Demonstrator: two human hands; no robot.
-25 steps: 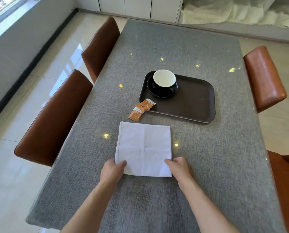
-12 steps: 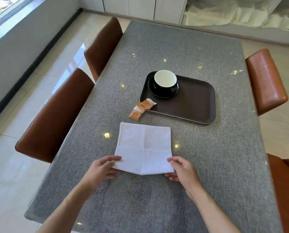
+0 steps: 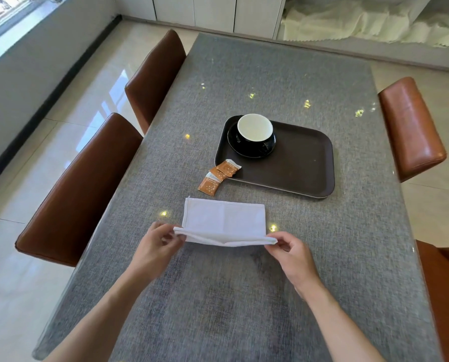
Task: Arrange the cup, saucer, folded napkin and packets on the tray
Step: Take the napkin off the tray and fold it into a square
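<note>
White cloth is what you hold now: the napkin [image 3: 224, 223] lies on the grey surface [image 3: 244, 296] in front of you, and its near edge is lifted off the surface and turned over toward the far side. Your left hand [image 3: 156, 246] pinches the near left corner between thumb and fingers, and your right hand [image 3: 291, 254] pinches the near right corner in the same way. Both hands are curled around the cloth, with the other fingers loosely bent. The far part of the napkin stays flat on the surface, with its far edge straight.

Beyond the napkin, the dark brown tray [image 3: 304, 163] sits on the surface. In its far left corner the black saucer [image 3: 244, 150] stands, and the cup [image 3: 255, 128] stands on the saucer, black outside and white inside. The rest of the tray floor is bare.

Two orange packets [image 3: 218, 176] lie at the near left corner of the tray. One of them rests partly on the tray rim, the other lies on the surface just beside it, and the two overlap. They are near the far left corner of the napkin but do not touch it.

Brown chairs [image 3: 79, 189] stand along both sides of the surface.
</note>
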